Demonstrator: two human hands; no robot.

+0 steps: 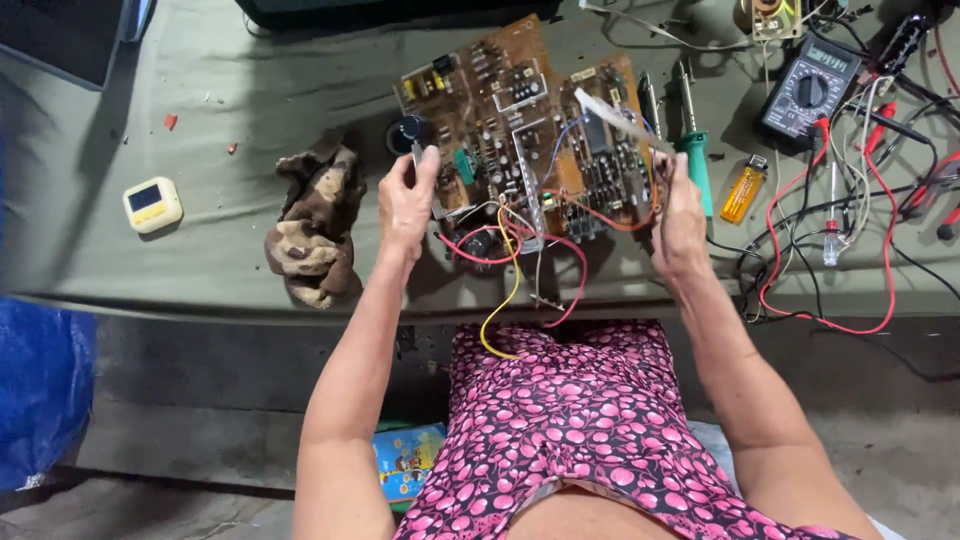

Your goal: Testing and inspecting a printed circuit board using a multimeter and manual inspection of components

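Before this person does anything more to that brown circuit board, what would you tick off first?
1. Left hand grips the brown circuit board at its edge: ok.
2. Right hand holds the board's other side: ok; exact grip cannot tell.
3. Board lifted, tilted above the grey bench: ok.
4. Red and yellow wires hang loose beneath: not ok, could snag.
5. Green-handled soldering iron lies close to the right hand; hot or cold: cannot tell.

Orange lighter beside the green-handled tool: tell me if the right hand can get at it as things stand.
Probably yes. The orange lighter lies uncovered on the table just right of the right hand, with only the green-handled tool between them. But that hand already grips the circuit board.
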